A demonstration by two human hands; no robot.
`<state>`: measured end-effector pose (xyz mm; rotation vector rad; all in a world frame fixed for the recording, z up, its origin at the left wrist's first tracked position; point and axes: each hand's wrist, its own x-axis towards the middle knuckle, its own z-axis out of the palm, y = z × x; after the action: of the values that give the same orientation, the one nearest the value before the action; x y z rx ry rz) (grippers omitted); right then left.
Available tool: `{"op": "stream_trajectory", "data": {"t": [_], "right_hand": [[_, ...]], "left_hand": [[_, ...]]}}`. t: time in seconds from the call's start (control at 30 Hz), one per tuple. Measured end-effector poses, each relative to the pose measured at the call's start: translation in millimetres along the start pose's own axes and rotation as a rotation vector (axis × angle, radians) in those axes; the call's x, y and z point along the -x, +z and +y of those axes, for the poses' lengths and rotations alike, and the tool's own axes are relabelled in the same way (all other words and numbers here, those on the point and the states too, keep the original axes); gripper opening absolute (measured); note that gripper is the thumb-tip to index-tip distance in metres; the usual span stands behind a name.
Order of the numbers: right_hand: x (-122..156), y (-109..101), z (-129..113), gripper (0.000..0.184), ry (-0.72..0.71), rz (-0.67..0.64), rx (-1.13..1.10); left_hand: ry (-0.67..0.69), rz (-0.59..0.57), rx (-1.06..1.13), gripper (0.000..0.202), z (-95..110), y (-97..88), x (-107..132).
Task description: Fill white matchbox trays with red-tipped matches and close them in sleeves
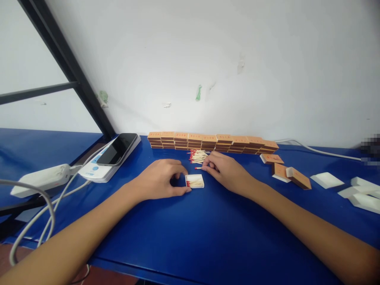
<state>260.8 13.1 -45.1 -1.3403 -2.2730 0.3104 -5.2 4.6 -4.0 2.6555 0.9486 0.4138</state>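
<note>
Blue table (225, 233), two hands at work: left hand (163, 178) at an open matchbox tray (198, 186), right hand (225, 168) pinching a single match (198, 168).
The blue surface runs from the tray between the forearms to the near edge, leaving room there; along the back stands a stacked row of orange matchboxes (196, 141), red print too small to read; at left, a white device (92, 173) with blue markings, also illegible, bears a dark phone (118, 149); at right lie loose matchboxes (299, 178) and white trays (327, 180); the left thumb and forefinger hold the open tray's left end by its front and back edges; behind it a match pile (198, 156) lies before the row; the right thumb and fingertips are closed on the match, between pile and tray.
</note>
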Motion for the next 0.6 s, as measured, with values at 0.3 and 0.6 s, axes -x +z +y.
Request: {"op": "stream_trajectory", "data": {"t": [0.3, 0.6], "right_hand": [[21, -16, -41, 0.011, -0.07, -0.025, -0.113], [-3, 3, -14, 0.004, -0.006, 0.125, -0.037]], "left_hand": [[0.008, 0.012, -0.011, 0.032, -2, 1.2, 0], [-0.003, 0.003, -0.013, 0.033, -1, 1.5, 0]]}}
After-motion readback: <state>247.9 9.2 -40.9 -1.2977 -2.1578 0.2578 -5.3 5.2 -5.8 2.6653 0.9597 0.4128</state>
